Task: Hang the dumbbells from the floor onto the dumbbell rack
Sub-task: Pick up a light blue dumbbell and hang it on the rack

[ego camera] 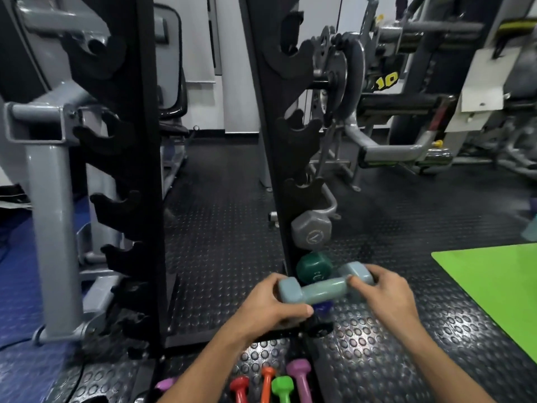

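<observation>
So my fingers were clamped on the grey-blue dumbbell (pixel 325 286), 1 hand per end. My left hand (pixel 270 303) wrapped the near-left head, thumb lying along its underside, and my right hand (pixel 380 292) pinched around the far-right head with the fingertips curled over the top. Neither hand had anything else in it.

The bar sat level-ish between my hands, long axis running left to right and tipped a bit, so the right head was higher and further from me than the left. It was off the floor, right in front of the lower part of the right upright of the rack (pixel 276 158).

The relation that mattered: the rack's hooks lay ahead of and above my fingers. Already hanging there were a grey hex dumbbell (pixel 311 232) and, just below it, a dark green dumbbell (pixel 313 267), which was pretty much touching the far side of the one I held. I reckoned the free cradle (pixel 302 190) above the grey one was the likely spot, so up and forward, keeping the handle crosswise. Both hands looked about equally close to it.

Down by my wrists the floor (pixel 220 228) had more waiting: red (pixel 239 388), orange (pixel 267 382), green (pixel 282 388) and purple (pixel 300 376) dumbbells.
</observation>
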A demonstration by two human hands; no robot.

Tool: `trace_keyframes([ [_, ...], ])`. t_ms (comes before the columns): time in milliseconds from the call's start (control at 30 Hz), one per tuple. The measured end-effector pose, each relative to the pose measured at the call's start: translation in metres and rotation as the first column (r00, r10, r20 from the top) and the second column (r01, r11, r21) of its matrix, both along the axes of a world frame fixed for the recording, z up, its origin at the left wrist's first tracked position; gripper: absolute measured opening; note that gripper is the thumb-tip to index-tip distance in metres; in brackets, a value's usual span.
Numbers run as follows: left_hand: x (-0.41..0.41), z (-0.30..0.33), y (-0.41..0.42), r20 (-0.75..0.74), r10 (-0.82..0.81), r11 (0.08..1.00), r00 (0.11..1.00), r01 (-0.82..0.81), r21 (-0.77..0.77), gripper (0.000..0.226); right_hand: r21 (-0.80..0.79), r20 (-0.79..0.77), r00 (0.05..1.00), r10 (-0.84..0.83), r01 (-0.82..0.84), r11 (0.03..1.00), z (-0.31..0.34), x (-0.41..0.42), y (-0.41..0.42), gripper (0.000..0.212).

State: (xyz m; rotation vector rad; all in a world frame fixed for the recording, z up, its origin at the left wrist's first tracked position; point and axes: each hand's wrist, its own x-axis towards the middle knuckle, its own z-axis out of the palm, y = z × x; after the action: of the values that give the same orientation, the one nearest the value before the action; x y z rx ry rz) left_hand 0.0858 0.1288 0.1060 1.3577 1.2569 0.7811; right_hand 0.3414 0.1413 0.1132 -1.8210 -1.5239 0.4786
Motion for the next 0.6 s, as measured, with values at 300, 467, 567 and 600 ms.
trace_keyframes([
  [300, 0.059, 0.068, 0.003, 0.320, 0.186, 0.972, 0.929, -0.221, 0.077, 0.056, 0.239, -0.117, 0.990, -0.074, 0.100, 0.966, 0.088, 0.032, 0.032, 0.041],
  [467, 0.083, 0.112, 0.007, 0.483, 0.332, 0.936, 0.810, -0.346, -0.062, 0.049, 0.310, -0.163, 0.986, -0.021, 0.072, 0.948, 0.128, 0.024, 0.060, 0.047],
  [567, 0.092, 0.131, 0.018, 0.538, 0.416, 0.903, 0.733, -0.403, -0.149, 0.051, 0.367, -0.239, 0.967, 0.084, 0.010, 0.930, 0.135, 0.014, 0.081, 0.049],
  [600, 0.095, 0.136, 0.021, 0.557, 0.437, 0.893, 0.706, -0.414, -0.176, 0.051, 0.393, -0.222, 0.971, 0.094, 0.001, 0.919, 0.137, 0.009, 0.087, 0.052],
])
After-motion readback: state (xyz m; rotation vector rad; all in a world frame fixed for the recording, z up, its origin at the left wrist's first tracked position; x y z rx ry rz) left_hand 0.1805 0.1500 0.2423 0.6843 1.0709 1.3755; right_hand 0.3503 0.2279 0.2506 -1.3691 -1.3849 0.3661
